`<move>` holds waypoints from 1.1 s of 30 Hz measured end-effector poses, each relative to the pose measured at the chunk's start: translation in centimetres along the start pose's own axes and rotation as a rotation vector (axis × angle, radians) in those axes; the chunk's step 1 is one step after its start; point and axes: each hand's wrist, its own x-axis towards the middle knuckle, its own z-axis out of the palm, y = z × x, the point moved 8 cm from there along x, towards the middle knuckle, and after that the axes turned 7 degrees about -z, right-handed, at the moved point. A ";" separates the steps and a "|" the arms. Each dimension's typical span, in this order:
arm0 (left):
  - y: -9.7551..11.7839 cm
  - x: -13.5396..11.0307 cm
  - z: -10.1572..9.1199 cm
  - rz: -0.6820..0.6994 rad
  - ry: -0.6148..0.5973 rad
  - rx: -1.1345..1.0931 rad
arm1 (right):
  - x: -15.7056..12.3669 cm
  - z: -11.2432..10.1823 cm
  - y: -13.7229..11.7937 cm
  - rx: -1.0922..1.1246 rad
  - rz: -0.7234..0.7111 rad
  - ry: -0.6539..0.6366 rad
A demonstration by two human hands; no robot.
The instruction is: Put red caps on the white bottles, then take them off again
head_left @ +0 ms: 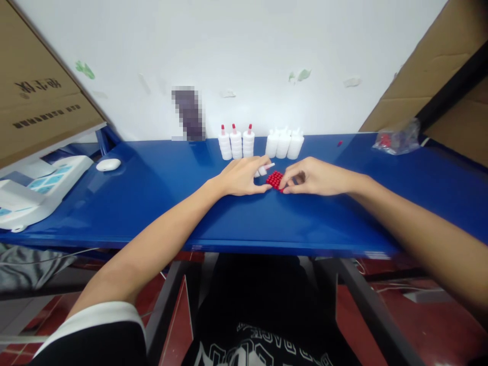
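Observation:
In the middle of the blue table lies a tight cluster of small red caps (pixel 274 179). My left hand (pixel 243 176) is closed round a white squeeze bottle (pixel 261 171), tilted so its pointed nozzle faces right, just above the caps; the bottle's body is mostly hidden by the palm. My left thumb reaches the cluster's near left edge. My right hand (pixel 305 176) has its fingertips pinched at the right edge of the caps, on a red cap as far as I can see. Behind are three white bottles with red caps (pixel 236 145) and several white bottles without red caps (pixel 282 144).
A loose red cap (pixel 339 143) lies to the right, and a clear plastic bag (pixel 396 140) with red pieces sits farther right. On the left are a white device (pixel 53 185) and a white oval case (pixel 108 164). Cardboard (pixel 41 86) and a white wall (pixel 244 61) border the table.

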 end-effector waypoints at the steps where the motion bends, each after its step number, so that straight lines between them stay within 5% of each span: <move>1: -0.1 0.0 0.0 -0.002 -0.005 0.000 | 0.0 -0.1 0.0 -0.007 0.002 0.017; 33: 0.0 0.3 0.5 -0.053 -0.025 0.028 | 0.1 0.0 0.5 -0.053 0.045 0.037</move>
